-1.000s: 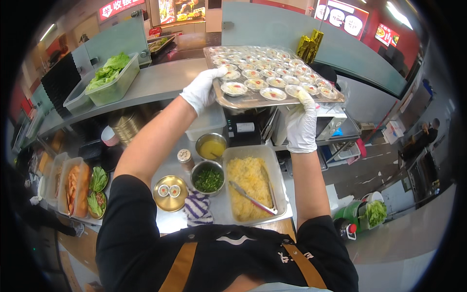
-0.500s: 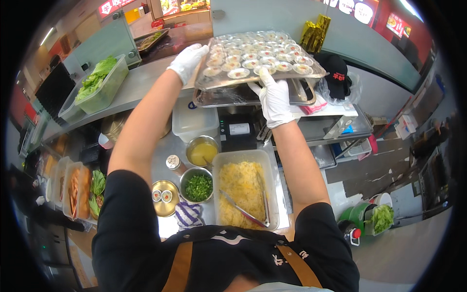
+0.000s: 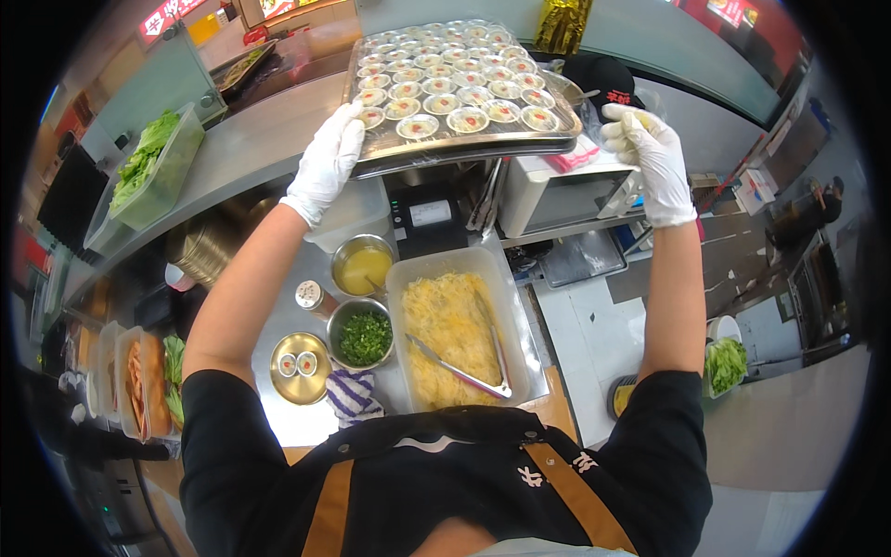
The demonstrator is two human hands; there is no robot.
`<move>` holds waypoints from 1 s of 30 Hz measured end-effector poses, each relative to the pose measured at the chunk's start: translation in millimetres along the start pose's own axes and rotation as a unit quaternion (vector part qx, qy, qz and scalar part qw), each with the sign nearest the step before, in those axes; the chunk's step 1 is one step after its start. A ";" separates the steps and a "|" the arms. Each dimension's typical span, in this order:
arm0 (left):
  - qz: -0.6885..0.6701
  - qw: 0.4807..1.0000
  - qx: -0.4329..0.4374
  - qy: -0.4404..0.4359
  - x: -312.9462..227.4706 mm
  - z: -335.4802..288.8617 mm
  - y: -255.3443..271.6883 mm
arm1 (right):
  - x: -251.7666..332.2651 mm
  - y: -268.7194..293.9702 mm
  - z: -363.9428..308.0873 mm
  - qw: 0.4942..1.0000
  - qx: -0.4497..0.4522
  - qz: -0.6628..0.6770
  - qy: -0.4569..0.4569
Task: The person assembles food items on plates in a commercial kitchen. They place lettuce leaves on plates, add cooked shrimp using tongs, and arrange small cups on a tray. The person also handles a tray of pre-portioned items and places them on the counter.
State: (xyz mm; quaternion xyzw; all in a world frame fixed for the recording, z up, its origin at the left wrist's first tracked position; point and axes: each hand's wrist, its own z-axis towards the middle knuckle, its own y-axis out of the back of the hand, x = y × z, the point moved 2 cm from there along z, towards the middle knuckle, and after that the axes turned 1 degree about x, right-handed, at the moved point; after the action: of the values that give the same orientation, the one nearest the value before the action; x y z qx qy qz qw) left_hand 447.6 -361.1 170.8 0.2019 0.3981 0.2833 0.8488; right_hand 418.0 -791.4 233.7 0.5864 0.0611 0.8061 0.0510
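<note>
A metal tray point(image 3: 436, 139) bears many small white round cups point(image 3: 467, 120) with red bits in them, in rows. It lies on a second, darker tray point(image 3: 445, 160) at the far side of the counter. My left hand point(image 3: 325, 167), in a white glove, is closed at the near left corner of the upper tray; its thumb is hidden. To the right of the trays, my right hand point(image 3: 650, 162), also gloved, hangs in the air apart from them. Its fingers are loosely bent and spread, with nothing visible in them.
Below the trays stand a tub of yellow shreds point(image 3: 450, 325) with tongs point(image 3: 464, 373), a pot of yellow liquid point(image 3: 362, 267), a bowl of chopped greens point(image 3: 363, 336), a shaker point(image 3: 314, 297) and a gold plate point(image 3: 299, 369) with two cups. A microwave point(image 3: 566, 200) is right of centre; a lettuce tub point(image 3: 158, 172) is left.
The upper tray has come down level onto the lower one. My right hand has let go of it and moved right; my left has slid toward the near corner. The view has shifted.
</note>
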 end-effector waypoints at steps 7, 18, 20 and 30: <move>0.294 0.931 0.035 -0.212 -69.3 -16.2 -5.9 | -69.0 -2.6 50.8 0.983 0.119 -0.139 0.012; 0.094 0.978 -0.025 -0.186 -70.9 10.4 -34.0 | -65.2 -30.6 72.1 0.920 0.162 0.357 0.030; 0.132 0.969 -0.039 -0.206 -71.9 12.7 -40.1 | -68.6 -37.6 75.5 0.921 0.139 0.363 0.015; -0.179 0.980 0.013 0.084 -79.3 14.1 -42.9 | -56.3 -15.7 44.7 0.978 0.109 0.167 -0.060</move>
State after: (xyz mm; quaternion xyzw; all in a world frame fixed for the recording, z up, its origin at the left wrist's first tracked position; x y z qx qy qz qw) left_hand 431.0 -446.1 199.4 0.1137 0.5017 0.1375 0.8464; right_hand 478.0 -782.8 192.0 0.6377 0.0464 0.7551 -0.1449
